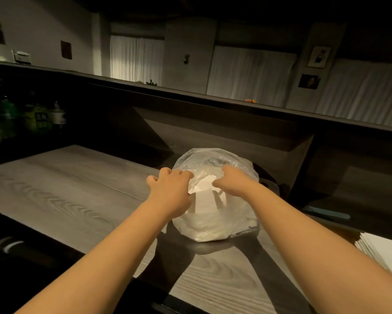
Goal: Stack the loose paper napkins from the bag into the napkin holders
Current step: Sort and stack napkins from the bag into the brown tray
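Clear plastic bag (215, 196) of white paper napkins (207, 193): stands on the wood-grain tabletop (61, 189), right of centre. Left hand (170, 189): fingers curled, gripping the bag's open rim on its left side. Right hand (230, 179): fingers curled over the rim opposite (tips hidden in the plastic). White sheet stack (385, 250): tabletop's right edge, apart from the bag
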`<control>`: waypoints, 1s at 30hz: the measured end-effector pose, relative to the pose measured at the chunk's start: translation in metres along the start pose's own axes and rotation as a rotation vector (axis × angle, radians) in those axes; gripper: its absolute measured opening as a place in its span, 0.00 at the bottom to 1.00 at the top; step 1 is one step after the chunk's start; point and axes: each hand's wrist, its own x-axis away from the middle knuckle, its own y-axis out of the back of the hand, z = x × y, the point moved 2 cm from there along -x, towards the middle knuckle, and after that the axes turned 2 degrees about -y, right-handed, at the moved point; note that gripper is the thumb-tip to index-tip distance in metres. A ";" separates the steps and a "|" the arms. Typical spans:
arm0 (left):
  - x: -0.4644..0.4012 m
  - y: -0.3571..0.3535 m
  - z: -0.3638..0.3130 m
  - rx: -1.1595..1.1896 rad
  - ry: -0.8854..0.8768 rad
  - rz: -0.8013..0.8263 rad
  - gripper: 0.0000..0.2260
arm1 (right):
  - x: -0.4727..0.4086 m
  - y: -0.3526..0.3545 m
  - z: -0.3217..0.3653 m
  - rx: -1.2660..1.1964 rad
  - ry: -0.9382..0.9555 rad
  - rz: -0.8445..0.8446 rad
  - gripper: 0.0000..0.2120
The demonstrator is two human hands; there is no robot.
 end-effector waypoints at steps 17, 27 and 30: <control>-0.004 -0.003 0.009 0.242 0.010 -0.050 0.20 | -0.017 0.006 0.009 0.421 0.228 0.196 0.18; -0.005 -0.004 0.009 0.288 -0.009 -0.102 0.17 | -0.011 0.032 -0.010 0.553 0.353 0.065 0.14; -0.007 -0.003 0.008 0.346 -0.044 -0.177 0.16 | -0.002 0.049 -0.014 0.243 0.341 0.096 0.07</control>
